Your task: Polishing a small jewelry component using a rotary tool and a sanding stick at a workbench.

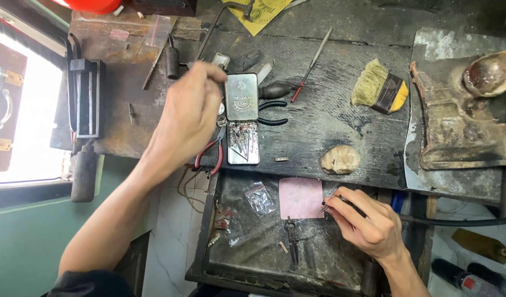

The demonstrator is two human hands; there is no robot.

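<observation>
While reaching across the scarred workbench point(341, 118), left hand point(189, 113) raised just beside an open hinged metal tin point(242, 118), fingers curled together with thumb and forefinger tips closed near the tin's lid; whether anything tiny sits between them, impossible to tell. Inside the tin's lower half, a cluster of thin burr bits point(241, 138). Partly under that hand, red-handled pliers point(211, 157); just right of the tin, black-handled pliers point(273, 113). Lower down, over a dark tray point(253, 247), right hand point(368, 220) with fingers pressed together, pinching a slim dark handpiece point(332, 203) whose tip points left, at the edge of a pink paper square point(300, 198). Near it in the tray, a small clear plastic bag point(260, 198) and a small key-like tool point(291, 234). Farther right on the bench, a yellow-bristled brush point(379, 88), a pale rounded lump point(341, 159) and a needle file with red grip point(310, 63).
</observation>
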